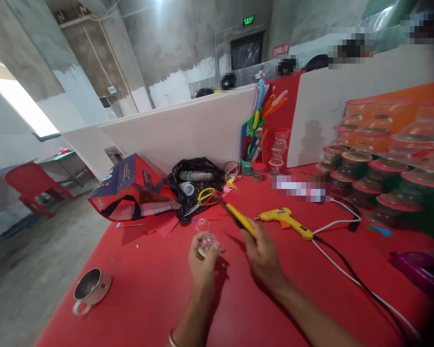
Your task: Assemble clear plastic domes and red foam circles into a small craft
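My left hand (200, 258) has its fingers closed round a small clear plastic cup (207, 245). Just beyond it, a similar clear round piece (202, 224) rests on the red table. In my right hand (264, 258) is a yellow-and-black utility knife (241, 219), pointing up and to the left, apart from the cup. Its far end is blurred. A yellow glue gun (285, 220) lies to the right of that hand, its nozzle towards the left. Yellow-handled scissors (201, 200) lie farther back by a black plastic bag (173, 193).
A metal mug (93, 290) stands at the left of the red table (141, 299). Behind are a red-and-blue bag (125, 185) and a holder with pipe cleaners (246, 167). Stacked clear containers (383, 168) fill the right. White cable (342, 267) crosses the table's right side.
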